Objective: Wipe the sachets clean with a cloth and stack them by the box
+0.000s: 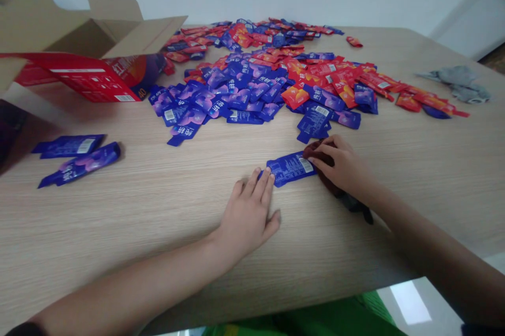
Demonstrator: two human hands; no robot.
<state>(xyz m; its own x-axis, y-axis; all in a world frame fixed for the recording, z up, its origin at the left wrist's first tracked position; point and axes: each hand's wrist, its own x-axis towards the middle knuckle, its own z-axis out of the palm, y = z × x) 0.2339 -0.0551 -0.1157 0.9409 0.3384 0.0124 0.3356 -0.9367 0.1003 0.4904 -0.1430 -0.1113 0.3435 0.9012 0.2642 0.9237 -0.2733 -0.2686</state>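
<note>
A blue sachet (290, 169) with a white barcode lies flat on the table in front of me. My left hand (248, 215) rests palm down with its fingers stretched out, the fingertips on the sachet's left end. At the opposite end, my right hand (343, 165) pinches a dark maroon cloth (327, 182) against the sachet by the barcode. Part of the cloth trails toward me beneath that hand and is dark at its tip. Just behind the sachet lie several more blue sachets (314, 119), the front edge of a larger heap.
Blue sachets (236, 91) and red-orange sachets (343, 75) are heaped across the table's back. An open red cardboard box (84, 81) stands at left. Two blue sachets (81, 161) lie in front of it. A crumpled grey cloth (460, 83) lies at far right on the wooden table (177, 231).
</note>
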